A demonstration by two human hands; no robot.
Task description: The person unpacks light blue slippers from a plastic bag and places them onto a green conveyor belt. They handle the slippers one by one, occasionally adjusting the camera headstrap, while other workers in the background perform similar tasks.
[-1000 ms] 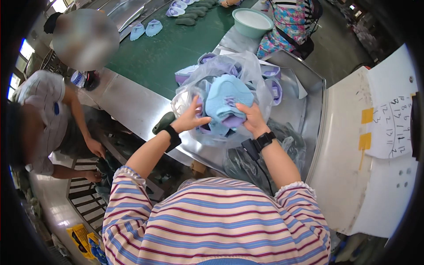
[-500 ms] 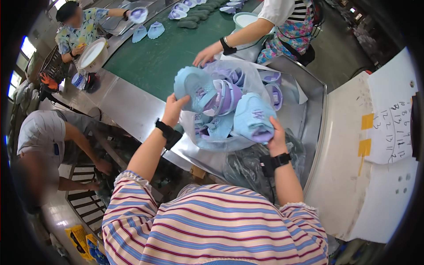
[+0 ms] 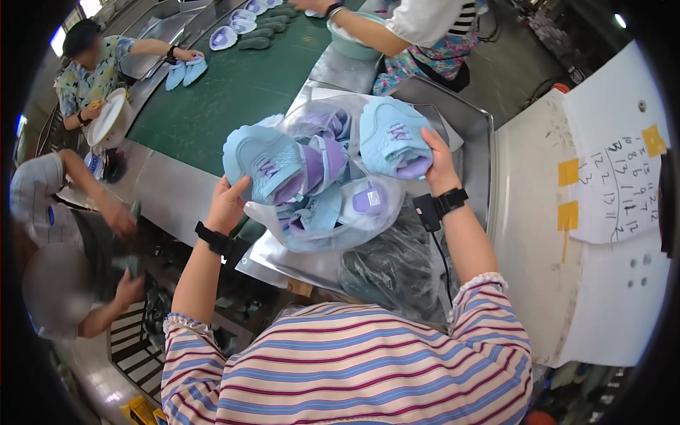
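Fingers of left hand (image 3: pixel 227 205): closed on the opening-end edge of a light-blue shoe (image 3: pixel 258 159), thumb on top; left of centre in the frame. Fingers of right hand (image 3: pixel 443 161): likewise gripping a second light-blue shoe (image 3: pixel 392 134), by its right side; upper centre, right of the first and well apart from it. Both with purple laces and lining, toes toward the top of the frame.

Between and below, centre: clear plastic bag (image 3: pixel 322 241), spread open, with further light-blue and purple shoes; among these, one purple insole (image 3: pixel 367 201). Beneath: metal worktop (image 3: pixel 166 200). Lower right of the bag: clear plastic sheeting (image 3: pixel 379 265) over dark green items, kind unclear.

Upper left: green worktop (image 3: pixel 212 120); at its edge, light-blue pair (image 3: pixel 183 72) under a co-worker's hand (image 3: pixel 188 54). Top of frame: purple-lined shoes (image 3: pixel 224 38) in a row beside dark green pieces (image 3: pixel 255 42). Upper centre: pale green basin (image 3: pixel 354 47). Right edge: white sheet (image 3: pixel 605 212), handwritten, fixed with yellow tape (image 3: pixel 569 172).

Wrists: one black band (image 3: pixel 214 238) on left, one black band (image 3: pixel 449 202) on right.
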